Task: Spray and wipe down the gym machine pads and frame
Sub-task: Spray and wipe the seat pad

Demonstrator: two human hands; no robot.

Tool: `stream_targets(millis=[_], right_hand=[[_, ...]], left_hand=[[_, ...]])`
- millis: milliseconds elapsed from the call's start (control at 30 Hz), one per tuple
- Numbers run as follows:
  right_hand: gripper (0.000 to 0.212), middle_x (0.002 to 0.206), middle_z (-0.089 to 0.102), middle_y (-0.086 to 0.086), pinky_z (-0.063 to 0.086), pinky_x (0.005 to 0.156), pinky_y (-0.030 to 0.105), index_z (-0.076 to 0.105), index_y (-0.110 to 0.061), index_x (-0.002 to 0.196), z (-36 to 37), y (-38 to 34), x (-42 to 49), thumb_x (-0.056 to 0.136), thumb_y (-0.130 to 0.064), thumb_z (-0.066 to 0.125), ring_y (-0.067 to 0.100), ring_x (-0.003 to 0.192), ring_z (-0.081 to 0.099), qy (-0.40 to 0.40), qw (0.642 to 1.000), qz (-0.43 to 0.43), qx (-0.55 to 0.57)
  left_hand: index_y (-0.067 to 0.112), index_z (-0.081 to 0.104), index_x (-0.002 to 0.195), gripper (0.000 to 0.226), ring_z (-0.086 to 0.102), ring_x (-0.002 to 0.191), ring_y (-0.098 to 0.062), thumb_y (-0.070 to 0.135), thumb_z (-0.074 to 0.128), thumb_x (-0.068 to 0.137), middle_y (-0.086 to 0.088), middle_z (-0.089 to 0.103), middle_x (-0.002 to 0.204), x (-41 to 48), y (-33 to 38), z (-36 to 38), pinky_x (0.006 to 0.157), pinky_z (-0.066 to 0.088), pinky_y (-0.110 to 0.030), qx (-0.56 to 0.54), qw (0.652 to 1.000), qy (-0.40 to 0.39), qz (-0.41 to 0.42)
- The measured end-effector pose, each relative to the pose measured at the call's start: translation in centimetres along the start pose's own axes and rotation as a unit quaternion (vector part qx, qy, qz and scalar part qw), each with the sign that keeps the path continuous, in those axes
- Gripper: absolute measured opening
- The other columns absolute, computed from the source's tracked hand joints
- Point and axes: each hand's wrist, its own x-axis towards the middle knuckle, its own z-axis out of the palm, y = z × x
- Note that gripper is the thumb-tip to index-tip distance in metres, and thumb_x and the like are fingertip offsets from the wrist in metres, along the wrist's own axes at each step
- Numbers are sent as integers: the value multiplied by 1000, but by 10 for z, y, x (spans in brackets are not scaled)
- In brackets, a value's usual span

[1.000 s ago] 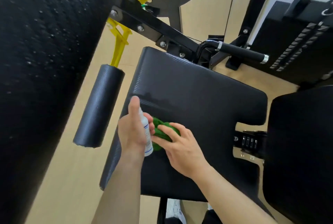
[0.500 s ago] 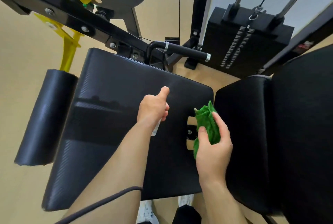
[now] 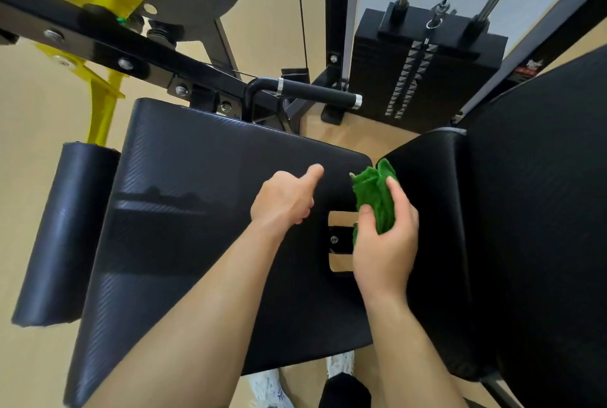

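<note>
Left hand [image 3: 285, 199] sits dead centre of the frame, over the right half of the black seat [image 3: 197, 210]. The thumb pokes straight out toward the top and the fingers are curled under the palm, and whether they've got anything in there, I can't tell. Right hand [image 3: 386, 243] is just beside it, centre right, with fingers and thumb wrapped round a bunched green cloth [image 3: 374, 199]. The cloth sticks up out of the fist, right over the gap between the seat's right edge and the back pad [image 3: 538, 210]; touching either one or not, can't say. Far left, the roller [image 3: 62, 230] lies alongside the seat. In the upper left the black frame [image 3: 115, 53] bar runs diagonally down to a handle [image 3: 317, 92], with the weight stack [image 3: 427, 72] in the upper right.
</note>
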Motion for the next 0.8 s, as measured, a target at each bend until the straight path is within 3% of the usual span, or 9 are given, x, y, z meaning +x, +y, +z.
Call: stream_targets(millis=[200, 267, 367, 433, 500, 567, 633, 700, 800], right_hand=[[64, 165, 19, 4, 33, 118, 43, 20, -29, 160, 82, 43, 70, 103, -19, 47, 26, 149, 27, -64, 975, 52, -207], [58, 166, 16, 8, 26, 120, 49, 23, -30, 159, 104, 54, 79, 104, -32, 40, 31, 151, 20, -39, 952, 50, -300], [51, 157, 37, 9, 29, 119, 51, 42, -26, 151, 127, 57, 50, 101, -35, 45, 32, 146, 30, -80, 933, -114, -333], [47, 153, 45, 7, 34, 116, 50, 50, -27, 146, 127, 67, 20, 99, -32, 51, 33, 141, 37, -196, 873, -299, -332], [46, 152, 48, 7, 37, 113, 50, 54, -29, 144, 115, 79, 36, 97, -28, 54, 35, 139, 42, -250, 814, -401, -339], [49, 156, 43, 8, 35, 115, 52, 52, -30, 145, 108, 86, 76, 97, -25, 56, 35, 143, 38, -200, 840, -341, -372], [50, 163, 29, 8, 30, 119, 53, 42, -29, 151, 103, 80, 108, 102, -26, 49, 33, 151, 23, -117, 909, -156, -368], [52, 166, 21, 10, 26, 122, 51, 32, -27, 157, 110, 69, 104, 105, -27, 41, 32, 154, 13, -40, 933, -38, -357], [58, 162, 30, 14, 28, 120, 53, 35, -21, 155, 124, 68, 41, 99, -17, 49, 36, 151, 22, -53, 924, -133, -354]], left_hand=[[10, 71, 68, 74, 67, 60, -21, 75, 48, 94, 0, 68, 56, 7, -14, -29, 87, 60, -47, -135, 986, 84, -44], [9, 70, 67, 73, 65, 59, -20, 73, 48, 96, -1, 67, 55, 8, -19, -35, 84, 59, -46, -162, 981, 94, -45], [8, 68, 63, 73, 63, 55, -21, 71, 49, 95, -3, 66, 54, 13, -24, -45, 80, 58, -44, -208, 970, 121, -41], [8, 68, 61, 73, 63, 55, -21, 71, 49, 94, -4, 66, 54, 14, -25, -49, 79, 58, -44, -232, 963, 129, -37], [9, 66, 60, 73, 62, 55, -21, 70, 49, 95, -4, 64, 53, 14, -23, -51, 72, 57, -41, -247, 959, 132, -31], [8, 66, 61, 73, 61, 54, -19, 70, 50, 96, -4, 63, 54, 14, -21, -50, 65, 53, -36, -251, 959, 131, -32], [8, 66, 62, 73, 62, 57, -19, 70, 48, 97, -4, 64, 55, 15, -20, -48, 65, 52, -36, -241, 961, 130, -31], [8, 67, 63, 73, 64, 60, -20, 70, 47, 97, -3, 65, 56, 16, -20, -44, 67, 54, -37, -244, 960, 131, -36], [8, 66, 63, 72, 63, 57, -20, 69, 48, 97, -3, 64, 54, 12, -20, -41, 67, 54, -36, -264, 955, 131, -43]])
